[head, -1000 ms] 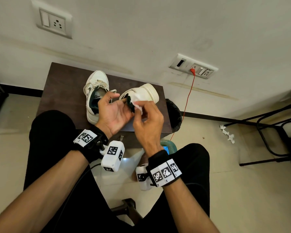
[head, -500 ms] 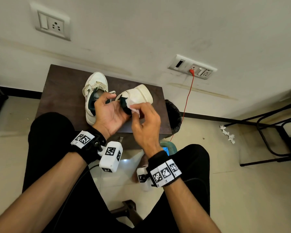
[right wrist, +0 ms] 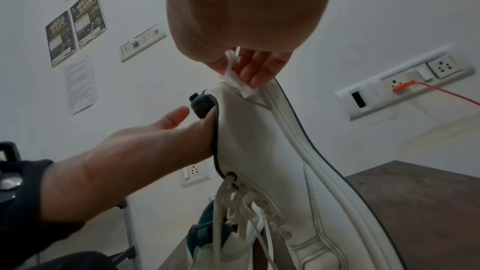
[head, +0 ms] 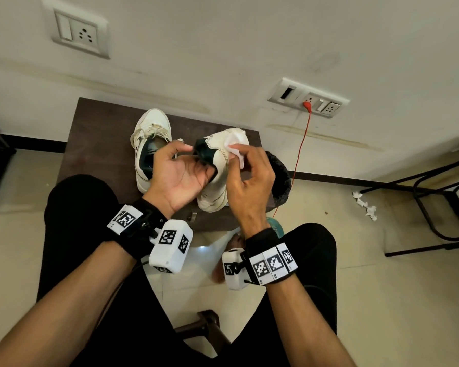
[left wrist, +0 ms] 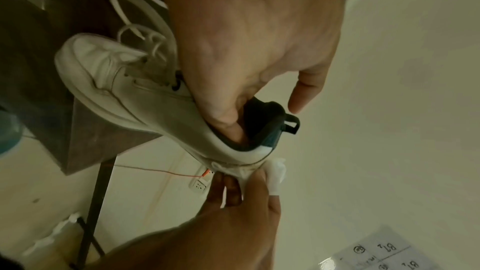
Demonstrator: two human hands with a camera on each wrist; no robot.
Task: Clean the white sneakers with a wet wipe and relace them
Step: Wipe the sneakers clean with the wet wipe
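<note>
In the head view my left hand (head: 196, 161) holds a white sneaker (head: 219, 168) by its dark green collar, fingers tucked inside the opening (left wrist: 228, 122). The heel points up and the toe rests near the front edge of the brown table (head: 96, 144). My right hand (head: 243, 157) pinches a white wet wipe (head: 235, 148) and presses it on the sneaker's side at the heel (right wrist: 239, 81), close to the sole edge. The second white sneaker (head: 149, 139) stands laced on the table to the left. Loose laces hang from the held sneaker (right wrist: 244, 202).
A black round bin (head: 280, 178) stands just right of the table. A red cable (head: 300, 149) runs down from the wall socket behind it. Crumpled white wipes (head: 366, 206) lie on the floor by a black chair frame (head: 435, 205). The wall is close behind the table.
My right hand has slid the wipe from beside the collar out along the sneaker's side toward the heel end. My left hand keeps its hold on the collar.
</note>
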